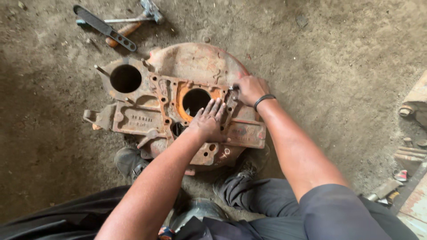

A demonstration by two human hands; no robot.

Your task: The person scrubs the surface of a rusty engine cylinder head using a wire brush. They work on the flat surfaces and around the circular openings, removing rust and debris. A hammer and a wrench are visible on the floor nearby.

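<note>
On the dirt floor (338,66), a rusty engine housing (178,106) lies flat, both round openings showing only dark. Left hand (208,122) rests splayed at its centre; right hand (250,90), at 3 o'clock, pinches a small bolt (233,89). Hand tools (116,24) lie at 11 o'clock.

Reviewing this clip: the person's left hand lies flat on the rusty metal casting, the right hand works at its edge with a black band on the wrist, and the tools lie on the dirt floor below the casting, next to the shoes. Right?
Not quite. The tools lie on the dirt floor above the rusty metal casting, at the top left of the head view, far from the shoes. The left hand does lie flat on it, and the right hand, black band on the wrist, works at its edge.
</note>
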